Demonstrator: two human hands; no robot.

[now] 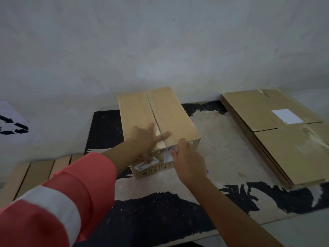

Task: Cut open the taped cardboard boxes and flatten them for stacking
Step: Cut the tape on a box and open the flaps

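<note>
A brown cardboard box (170, 111) stands on the worn table (222, 148), its top seam running away from me. My left hand (147, 139) lies flat on the box top near the front edge, fingers spread across the seam. My right hand (187, 157) grips a small blue-tipped cutter (170, 149) at the box's near top edge, beside a white label. The blade itself is hidden by my fingers.
A stack of flattened cardboard boxes (277, 139) lies at the table's right side, one with a white label. More cardboard (35, 173) sits low at the left, beyond the table edge. A white sheet with a recycling symbol (12, 125) is at far left. A wall rises behind.
</note>
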